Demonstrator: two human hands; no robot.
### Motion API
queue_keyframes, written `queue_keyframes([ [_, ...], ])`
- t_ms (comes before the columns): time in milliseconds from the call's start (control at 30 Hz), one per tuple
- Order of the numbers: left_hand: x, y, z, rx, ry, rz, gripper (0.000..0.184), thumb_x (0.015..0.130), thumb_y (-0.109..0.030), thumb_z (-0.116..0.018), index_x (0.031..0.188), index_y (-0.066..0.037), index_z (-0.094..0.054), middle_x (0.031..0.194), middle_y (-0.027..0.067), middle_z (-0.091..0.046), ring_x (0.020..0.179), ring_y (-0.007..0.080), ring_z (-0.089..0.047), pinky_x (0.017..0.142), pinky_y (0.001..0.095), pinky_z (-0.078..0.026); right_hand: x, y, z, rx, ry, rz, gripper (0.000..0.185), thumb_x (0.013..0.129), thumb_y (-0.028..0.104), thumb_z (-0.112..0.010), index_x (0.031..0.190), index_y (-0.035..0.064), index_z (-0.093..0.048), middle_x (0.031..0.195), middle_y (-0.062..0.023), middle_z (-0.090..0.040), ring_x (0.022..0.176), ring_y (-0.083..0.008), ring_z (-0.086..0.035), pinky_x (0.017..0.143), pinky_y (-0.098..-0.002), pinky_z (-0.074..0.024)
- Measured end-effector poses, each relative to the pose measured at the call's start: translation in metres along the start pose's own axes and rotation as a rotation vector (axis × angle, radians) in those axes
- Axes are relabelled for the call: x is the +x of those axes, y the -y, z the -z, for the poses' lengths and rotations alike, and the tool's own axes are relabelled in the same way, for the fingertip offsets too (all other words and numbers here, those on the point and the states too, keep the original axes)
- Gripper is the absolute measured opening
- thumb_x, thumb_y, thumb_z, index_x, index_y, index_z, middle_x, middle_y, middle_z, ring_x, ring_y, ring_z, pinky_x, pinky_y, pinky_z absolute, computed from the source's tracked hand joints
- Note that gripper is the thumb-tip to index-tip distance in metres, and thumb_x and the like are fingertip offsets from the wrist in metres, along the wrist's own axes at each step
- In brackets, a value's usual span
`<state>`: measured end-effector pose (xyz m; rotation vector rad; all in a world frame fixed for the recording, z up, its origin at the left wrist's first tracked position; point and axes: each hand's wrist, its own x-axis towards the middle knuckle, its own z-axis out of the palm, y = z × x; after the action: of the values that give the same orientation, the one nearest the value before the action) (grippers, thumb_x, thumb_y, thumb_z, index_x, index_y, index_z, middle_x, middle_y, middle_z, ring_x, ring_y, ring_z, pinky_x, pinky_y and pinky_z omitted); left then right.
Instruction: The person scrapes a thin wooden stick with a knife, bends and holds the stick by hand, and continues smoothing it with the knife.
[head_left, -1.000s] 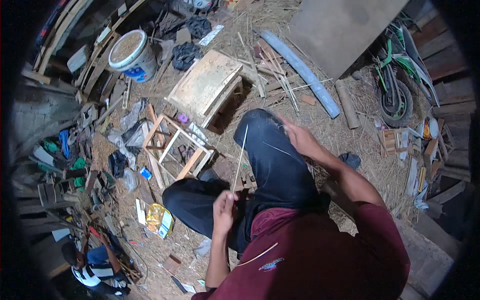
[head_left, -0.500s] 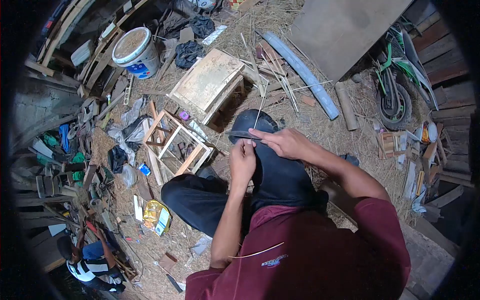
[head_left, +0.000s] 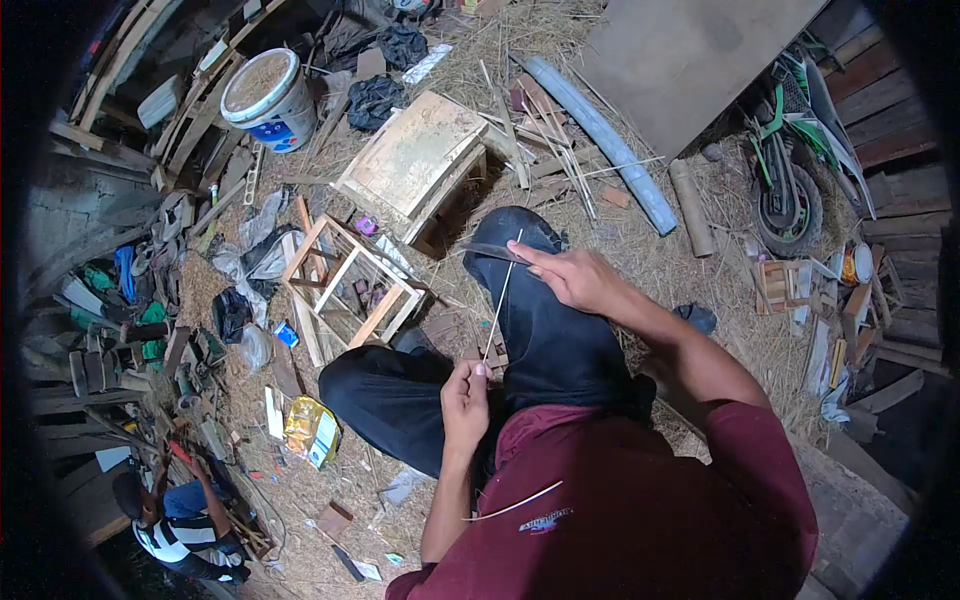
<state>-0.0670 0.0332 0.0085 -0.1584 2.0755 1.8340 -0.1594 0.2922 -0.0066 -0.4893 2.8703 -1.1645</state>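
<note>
My left hand is closed in a pinch on the lower end of a thin pale strip, which looks like bamboo or wood. From there the strip runs up over my raised knee to the knife blade. My right hand grips the knife, its index finger stretched along the blade where the strip passes. The handle is hidden inside that hand. Below the blade lies the dark trouser leg. A thin curved sliver rests on my maroon shirt.
A low wooden table and a slatted wooden frame stand ahead. Around them are a white bucket, a grey pipe, a board and a motorbike. At lower left sits another person. Straw and scraps cover the floor.
My left hand has moved down toward my body, away from the blade, and more of the strip shows between the hands. The right hand with the knife has shifted only slightly.
</note>
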Motion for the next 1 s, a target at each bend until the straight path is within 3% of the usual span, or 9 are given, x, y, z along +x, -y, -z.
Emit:
queue_keyframes([
  [167, -0.028, 0.023, 0.027, 0.033, -0.046, 0.001, 0.025, 0.102, -0.021, -0.048, 0.083, -0.006, -0.054, 0.076, -0.0048, -0.047, 0.072, 0.0047, -0.041, 0.065, 0.0217, -0.034, 0.006, -0.027, -0.005, 0.011, -0.188, -0.018, 0.049, 0.095, 0.018, -0.052, 0.143, 0.0252, -0.044, 0.071, -0.0197, -0.064, 0.050, -0.0311, -0.058, 0.053, -0.0414, -0.0492],
  [267, -0.015, 0.008, 0.022, 0.000, -0.051, 0.035, 0.029, 0.103, -0.025, -0.047, 0.084, -0.005, -0.055, 0.070, -0.0051, -0.046, 0.064, 0.0034, -0.038, 0.057, 0.0212, -0.031, 0.002, -0.024, 0.013, 0.114, -0.047, -0.155, 0.049, 0.097, 0.015, -0.050, 0.145, 0.0203, -0.043, 0.073, -0.0159, -0.067, 0.049, -0.0185, -0.053, 0.054, -0.0354, -0.0500],
  [433, 0.075, -0.019, -0.039, -0.349, 0.103, 0.211, 0.024, 0.103, -0.024, -0.044, 0.093, -0.007, -0.057, 0.057, -0.0064, -0.035, 0.042, 0.0054, -0.033, 0.038, 0.0245, -0.025, -0.001, 0.007, 0.008, 0.092, -0.110, 0.119, 0.049, 0.096, 0.017, -0.051, 0.144, 0.0257, -0.044, 0.068, -0.0198, -0.062, 0.057, -0.0316, -0.064, 0.056, -0.0418, -0.0505],
  [467, 0.088, -0.025, -0.053, -0.388, 0.089, 0.219, 0.024, 0.103, -0.024, -0.044, 0.091, -0.007, -0.056, 0.057, -0.0067, -0.033, 0.042, 0.0046, -0.030, 0.036, 0.0247, -0.023, -0.004, 0.017, 0.018, 0.003, 0.055, 0.062, 0.049, 0.095, 0.018, -0.052, 0.143, 0.0262, -0.045, 0.071, -0.0203, -0.063, 0.059, -0.0337, -0.064, 0.058, -0.0431, -0.0504],
  [500, 0.097, -0.028, -0.057, -0.422, 0.128, 0.262, 0.022, 0.101, -0.024, -0.045, 0.090, -0.008, -0.056, 0.058, -0.0067, -0.035, 0.042, 0.0046, -0.031, 0.037, 0.0248, -0.022, -0.007, 0.021, 0.023, -0.083, 0.221, 0.002, 0.049, 0.095, 0.018, -0.053, 0.143, 0.0267, -0.045, 0.075, -0.0208, -0.064, 0.061, -0.0358, -0.064, 0.060, -0.0444, -0.0503],
  [533, 0.104, -0.029, -0.059, -0.455, 0.166, 0.306, 0.021, 0.100, -0.024, -0.047, 0.089, -0.009, -0.056, 0.059, -0.0067, -0.036, 0.043, 0.0046, -0.031, 0.038, 0.0248, -0.022, -0.010, 0.014, 0.017, -0.047, 0.169, 0.007, 0.050, 0.096, 0.024, -0.052, 0.143, 0.0345, -0.042, 0.066, -0.0196, -0.061, 0.058, -0.0381, -0.062, 0.056, -0.0488, -0.0496],
  [600, 0.110, -0.028, -0.060, -0.476, 0.229, 0.365, 0.018, 0.099, -0.023, -0.048, 0.088, -0.010, -0.055, 0.060, -0.0059, -0.040, 0.044, 0.0045, -0.033, 0.039, 0.0252, -0.021, -0.010, 0.014, 0.024, -0.139, 0.171, -0.036, 0.050, 0.095, 0.024, -0.053, 0.143, 0.0346, -0.042, 0.065, -0.0193, -0.061, 0.056, -0.0376, -0.061, 0.054, -0.0486, -0.0496],
  [833, 0.089, -0.005, -0.073, -0.127, 0.123, -0.049, 0.024, 0.102, -0.023, -0.045, 0.085, -0.009, -0.056, 0.063, -0.0058, -0.043, 0.048, 0.0046, -0.035, 0.043, 0.0239, -0.023, -0.019, 0.004, 0.029, -0.163, 0.137, -0.061, 0.053, 0.095, 0.024, -0.054, 0.144, 0.0356, -0.039, 0.063, -0.0189, -0.060, 0.054, -0.0375, -0.061, 0.053, -0.0476, -0.0506],
  [1000, 0.043, -0.005, -0.053, -0.003, 0.072, 0.029, 0.023, 0.102, -0.014, -0.043, 0.087, -0.002, -0.055, 0.067, -0.0037, -0.045, 0.063, 0.0047, -0.040, 0.057, 0.0228, -0.033, -0.022, -0.008, 0.027, -0.146, 0.053, -0.118, 0.051, 0.096, 0.024, -0.053, 0.144, 0.0341, -0.040, 0.065, -0.0194, -0.061, 0.058, -0.0390, -0.062, 0.054, -0.0479, -0.0505],
])
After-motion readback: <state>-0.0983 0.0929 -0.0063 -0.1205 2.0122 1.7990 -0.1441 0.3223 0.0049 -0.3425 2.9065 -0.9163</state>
